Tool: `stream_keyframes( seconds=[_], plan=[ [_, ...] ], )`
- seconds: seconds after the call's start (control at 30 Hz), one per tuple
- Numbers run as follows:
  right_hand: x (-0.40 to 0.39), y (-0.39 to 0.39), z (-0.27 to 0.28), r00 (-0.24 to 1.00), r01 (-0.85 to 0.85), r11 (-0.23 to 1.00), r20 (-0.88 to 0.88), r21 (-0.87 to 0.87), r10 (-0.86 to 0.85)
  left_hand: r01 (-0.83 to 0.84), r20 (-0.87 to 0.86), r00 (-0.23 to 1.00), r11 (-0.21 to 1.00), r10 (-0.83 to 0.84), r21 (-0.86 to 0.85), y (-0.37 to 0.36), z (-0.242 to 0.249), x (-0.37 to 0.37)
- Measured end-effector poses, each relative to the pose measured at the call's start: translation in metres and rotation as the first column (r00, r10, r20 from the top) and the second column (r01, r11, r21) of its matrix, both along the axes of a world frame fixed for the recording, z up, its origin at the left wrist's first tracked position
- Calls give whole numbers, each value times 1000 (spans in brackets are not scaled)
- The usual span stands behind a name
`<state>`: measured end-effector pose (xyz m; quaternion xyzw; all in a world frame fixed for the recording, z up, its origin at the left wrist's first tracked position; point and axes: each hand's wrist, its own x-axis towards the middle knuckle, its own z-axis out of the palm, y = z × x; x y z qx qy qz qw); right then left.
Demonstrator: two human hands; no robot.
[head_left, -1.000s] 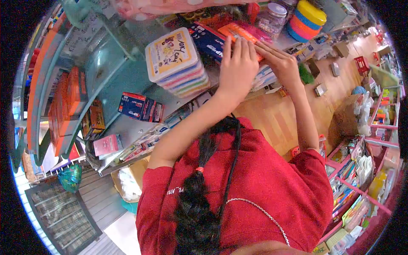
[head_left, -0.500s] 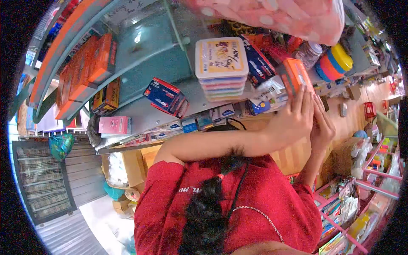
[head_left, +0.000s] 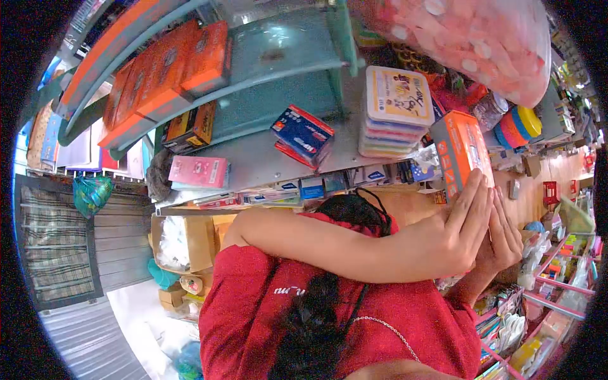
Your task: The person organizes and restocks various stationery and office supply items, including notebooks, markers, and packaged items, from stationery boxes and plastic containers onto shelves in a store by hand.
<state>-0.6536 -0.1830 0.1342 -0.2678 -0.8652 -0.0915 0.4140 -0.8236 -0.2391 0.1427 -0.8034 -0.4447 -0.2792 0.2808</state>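
An orange-and-grey carton (head_left: 462, 152) is held upright between my two hands at the right of the counter. My left hand (head_left: 465, 225), its arm crossing my chest, lies against the near part of the carton with fingers together. My right hand (head_left: 503, 237) presses on the other side, its fingers also together and partly hidden behind the left ones. Just left of the carton stands a stack of lidded plastic boxes (head_left: 399, 101) with a printed white lid. Further left, a dark blue and red carton (head_left: 304, 135) rests tilted on the counter.
On a grey-green rack at the left lie several orange cartons (head_left: 209, 57); a black-and-yellow box (head_left: 190, 126) and a pink box (head_left: 197, 171) are below. A large pink-filled plastic bag (head_left: 475, 44) hangs over the back. Colourful tubs (head_left: 516, 126) stand right. Pink-edged shelves (head_left: 557, 297) line the lower right.
The view has turned, so the counter items appear further right. My hands and the orange carton sit lower in view, nearer my body, and the carton still stays between both hands.
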Motion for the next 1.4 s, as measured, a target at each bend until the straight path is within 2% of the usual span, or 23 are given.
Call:
stream_keyframes(
  seconds=[0.17, 0.33, 0.43, 0.47, 0.57, 0.67, 0.87, 0.97, 1.07, 1.4],
  plan=[
    [-28, -18, 31, 994, -79, 996, 77, 32, 76, -32, 46, 998, 999, 31, 35, -25, 14, -25],
    [-64, -25, 51, 990, -131, 988, 65, 85, 126, -42, 127, 991, 997, 33, 66, -39, 28, -54],
    [-100, -19, 60, 989, -139, 985, 57, 101, 133, -132, 102, 987, 985, 121, 109, -36, 37, -85],
    [-114, -13, 61, 987, -160, 981, 47, 109, 156, -158, 6, 987, 983, 158, 96, -37, 45, -101],
    [-159, 1, 58, 979, -203, 972, 13, 118, 203, -250, 65, 967, 962, 244, 107, -28, 37, -135],
    [-200, 20, 52, 971, -241, 962, 26, 131, 240, -253, 218, 945, 967, 243, 17, -17, 32, -173],
    [-266, 53, 29, 959, -284, 947, 35, 149, 282, -334, 241, 911, 942, 334, -41, 7, 19, -239],
    [-287, 61, 18, 965, -262, 955, 54, 141, 257, -484, 6, 870, 853, 493, 194, 12, 19, -260],
    [-300, 66, 13, 962, -270, 961, 68, 56, 266, -565, -72, 819, 822, 570, 72, 12, 22, -270],
    [-314, 53, 20, 961, -269, 954, 25, -136, 274, -567, -114, 815, 822, 569, 47, 8, 25, -285]
  ],
)
